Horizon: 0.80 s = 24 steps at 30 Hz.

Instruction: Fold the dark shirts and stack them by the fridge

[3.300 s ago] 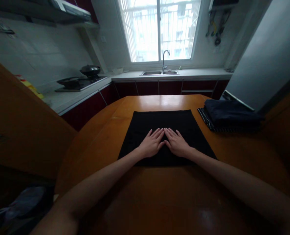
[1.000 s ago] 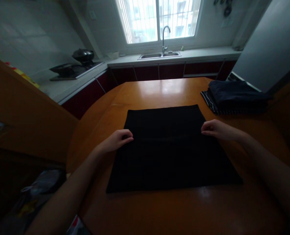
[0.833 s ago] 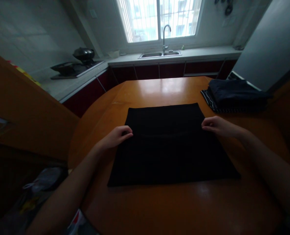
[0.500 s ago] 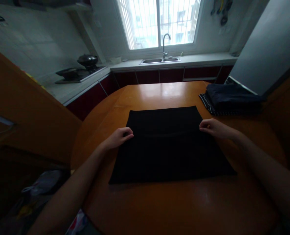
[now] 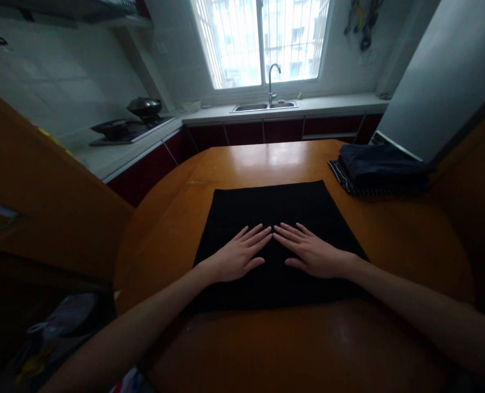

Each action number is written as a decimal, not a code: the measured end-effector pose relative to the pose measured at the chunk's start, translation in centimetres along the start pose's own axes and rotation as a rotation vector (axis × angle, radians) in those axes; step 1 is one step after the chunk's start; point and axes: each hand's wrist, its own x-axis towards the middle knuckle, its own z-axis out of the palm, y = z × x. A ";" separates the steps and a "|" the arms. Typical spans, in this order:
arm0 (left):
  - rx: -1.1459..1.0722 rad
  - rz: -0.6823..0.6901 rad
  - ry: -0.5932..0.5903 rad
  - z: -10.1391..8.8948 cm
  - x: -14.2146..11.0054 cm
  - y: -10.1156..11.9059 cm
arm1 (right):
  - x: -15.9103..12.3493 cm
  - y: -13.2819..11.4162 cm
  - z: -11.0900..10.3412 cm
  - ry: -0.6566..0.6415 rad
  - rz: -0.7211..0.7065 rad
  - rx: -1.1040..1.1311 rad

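Note:
A black cloth (image 5: 267,207) lies flat on the wooden table (image 5: 267,346), spread into a wide four-sided shape. My left hand (image 5: 240,254) rests palm down on its middle with the fingers stretched out. Facing it from the other side, my right hand (image 5: 313,252) also lies flat on the fabric, fingers spread. The fingertips of the two hands almost meet. Neither hand grips anything. What kind of cloth item it is I cannot make out, as it is too dark.
A folded stack of dark blue and striped clothes (image 5: 383,169) sits at the table's right. Beyond the table are a counter with a sink (image 5: 264,106) and a stove with a wok (image 5: 144,107). A grey fridge-like panel (image 5: 434,82) stands at right.
Half a second ago both hands pinched the cloth's left and right edges. They have let go and moved inward, and now lie flat at its middle.

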 end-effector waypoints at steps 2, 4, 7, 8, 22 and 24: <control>-0.008 -0.007 -0.017 0.4 0.0 -0.5 | 0.0 0.0 0.7 -0.067 0.024 0.015; -0.026 -0.023 -0.025 0.4 -0.4 -1.3 | -0.5 1.1 0.6 -0.092 0.091 0.023; -0.060 -0.083 -0.042 -0.1 -1.4 -3.0 | -1.6 3.6 -0.4 -0.098 0.211 0.040; -0.070 -0.113 -0.052 -0.3 -1.8 -3.7 | -1.9 4.5 -0.8 -0.100 0.242 0.052; -0.319 -0.515 0.152 -3.2 -5.6 -10.4 | -4.3 10.9 -5.0 0.088 0.519 0.255; -0.337 -0.528 0.129 -3.2 -5.6 -10.3 | -4.4 10.9 -5.0 0.055 0.542 0.295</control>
